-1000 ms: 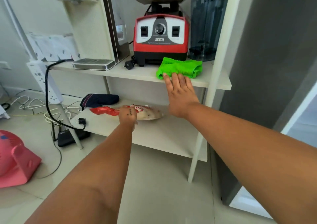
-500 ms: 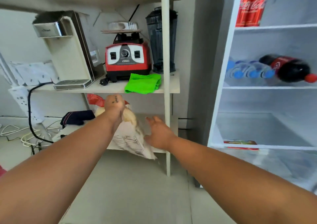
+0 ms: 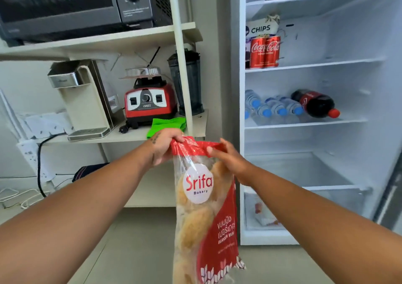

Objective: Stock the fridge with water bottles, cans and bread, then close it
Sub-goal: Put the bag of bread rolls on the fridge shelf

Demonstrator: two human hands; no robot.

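Observation:
A clear-and-red bag of bread buns [image 3: 202, 214] hangs upright in front of me, just left of the open fridge [image 3: 241, 174]. My left hand [image 3: 164, 145] grips the bag's red top edge. My right hand [image 3: 228, 159] pinches the same edge from the right side. Inside the fridge, two red cola cans [image 3: 264, 51] stand on an upper shelf. On the shelf below lie several water bottles [image 3: 274, 109] with blue caps, beside a dark cola bottle [image 3: 315, 104].
A chips bag [image 3: 261, 28] stands behind the cans. Left of the fridge is a white rack [image 3: 180, 66] with an oven, a red blender base [image 3: 150, 103], a water dispenser [image 3: 84, 98] and a green cloth [image 3: 166, 124]. Cables lie on the floor at left.
The bread bag has been lifted off the lower rack shelf and carried right toward the fridge. My right hand has taken hold of its top. The view has risen.

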